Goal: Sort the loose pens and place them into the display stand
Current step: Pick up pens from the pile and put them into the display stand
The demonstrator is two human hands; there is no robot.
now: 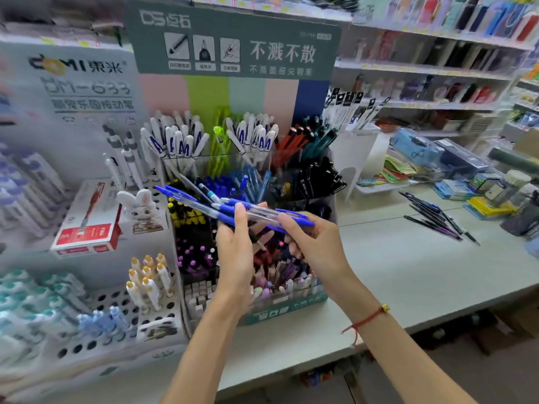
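Observation:
A bunch of blue-and-clear pens [201, 206] lies crosswise in front of the tiered display stand [284, 306]. My left hand [234, 252] grips the bunch from below, thumb over the barrels. My right hand [312, 243] pinches the right ends of the same pens. The stand's compartments hold white, green, red, black, blue, yellow and purple pens. Loose dark pens [437, 218] lie on the counter at the right.
A white holed pen rack [96, 325] and a red-and-white pen box [87, 225] stand left of the display. A white holder [361, 153] stands just right of it. Boxes and packets crowd the counter's far right. Shelves of goods run behind.

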